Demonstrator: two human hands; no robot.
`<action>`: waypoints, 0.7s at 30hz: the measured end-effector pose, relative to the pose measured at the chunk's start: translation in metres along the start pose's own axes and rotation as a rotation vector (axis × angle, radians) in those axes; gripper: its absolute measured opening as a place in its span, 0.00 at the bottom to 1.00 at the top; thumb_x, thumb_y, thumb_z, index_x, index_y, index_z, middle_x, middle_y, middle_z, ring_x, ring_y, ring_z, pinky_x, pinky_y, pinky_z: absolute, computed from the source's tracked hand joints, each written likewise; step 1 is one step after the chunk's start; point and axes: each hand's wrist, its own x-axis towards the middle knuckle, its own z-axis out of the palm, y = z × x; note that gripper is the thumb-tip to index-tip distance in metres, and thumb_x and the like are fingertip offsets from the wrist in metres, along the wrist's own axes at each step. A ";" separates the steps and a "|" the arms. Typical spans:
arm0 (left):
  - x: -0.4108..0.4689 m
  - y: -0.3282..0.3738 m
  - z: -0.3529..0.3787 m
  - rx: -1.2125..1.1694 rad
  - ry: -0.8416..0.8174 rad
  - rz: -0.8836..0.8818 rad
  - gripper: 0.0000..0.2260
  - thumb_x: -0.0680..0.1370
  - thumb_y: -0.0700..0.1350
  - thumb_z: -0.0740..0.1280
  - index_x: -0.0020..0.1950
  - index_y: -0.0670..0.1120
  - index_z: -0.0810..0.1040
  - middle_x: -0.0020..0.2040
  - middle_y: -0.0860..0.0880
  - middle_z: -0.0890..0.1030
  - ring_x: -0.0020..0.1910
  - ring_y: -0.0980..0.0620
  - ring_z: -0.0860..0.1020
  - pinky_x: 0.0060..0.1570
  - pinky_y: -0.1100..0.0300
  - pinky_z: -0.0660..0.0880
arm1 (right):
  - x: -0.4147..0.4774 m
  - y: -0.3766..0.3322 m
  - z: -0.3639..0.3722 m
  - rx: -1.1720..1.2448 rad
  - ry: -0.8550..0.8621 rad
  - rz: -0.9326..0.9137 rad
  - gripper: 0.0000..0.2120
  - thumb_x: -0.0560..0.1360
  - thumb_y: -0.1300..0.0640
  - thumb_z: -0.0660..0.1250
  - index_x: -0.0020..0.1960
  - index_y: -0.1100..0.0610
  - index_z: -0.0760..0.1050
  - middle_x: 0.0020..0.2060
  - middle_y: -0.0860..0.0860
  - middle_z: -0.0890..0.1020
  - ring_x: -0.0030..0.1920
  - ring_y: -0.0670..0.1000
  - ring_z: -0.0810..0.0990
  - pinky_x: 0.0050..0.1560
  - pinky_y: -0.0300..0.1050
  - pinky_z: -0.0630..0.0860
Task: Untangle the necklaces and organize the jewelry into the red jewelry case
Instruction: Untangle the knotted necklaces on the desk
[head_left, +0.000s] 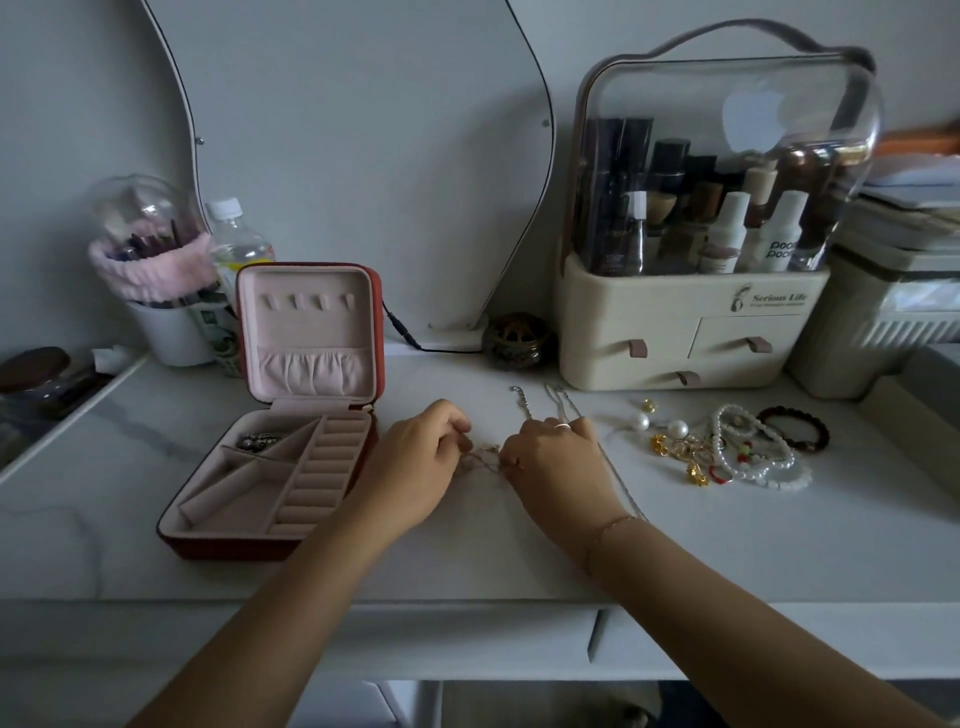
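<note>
Right hand (563, 465) over chains (525, 406) — bracelets (769, 480) beside

Reaches in from the lower edge with both forearms bare, angled inward to meet near the middle. Holds the left hand (421, 462) back upward, fingers curled under, tips pinching the necklace tangle (480, 460) at its left end. Sets the right hand (558, 462) just beside it, knuckles up, fingers bent, seemingly pinching the same tangle from the right, with the grip hidden. Carries both wrists straight, with the hands close but not touching
</note>
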 end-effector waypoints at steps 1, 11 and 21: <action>-0.005 -0.002 0.001 0.024 -0.008 0.015 0.09 0.80 0.38 0.58 0.55 0.49 0.73 0.50 0.54 0.83 0.49 0.54 0.80 0.49 0.55 0.75 | -0.003 0.000 0.001 -0.005 0.018 0.005 0.06 0.70 0.60 0.66 0.40 0.53 0.81 0.38 0.50 0.80 0.42 0.55 0.78 0.46 0.46 0.61; -0.013 -0.009 0.010 0.154 -0.077 0.079 0.12 0.80 0.39 0.59 0.63 0.44 0.67 0.65 0.49 0.76 0.61 0.46 0.76 0.56 0.55 0.71 | -0.048 -0.009 -0.001 -0.032 0.103 0.026 0.14 0.53 0.63 0.78 0.27 0.51 0.74 0.26 0.46 0.73 0.28 0.49 0.73 0.36 0.43 0.67; -0.018 -0.012 0.017 0.101 -0.026 0.016 0.21 0.82 0.41 0.58 0.75 0.45 0.61 0.72 0.47 0.68 0.71 0.49 0.66 0.66 0.62 0.59 | -0.086 -0.017 -0.006 0.053 0.239 0.054 0.04 0.68 0.57 0.66 0.40 0.51 0.79 0.40 0.47 0.78 0.40 0.51 0.76 0.47 0.47 0.64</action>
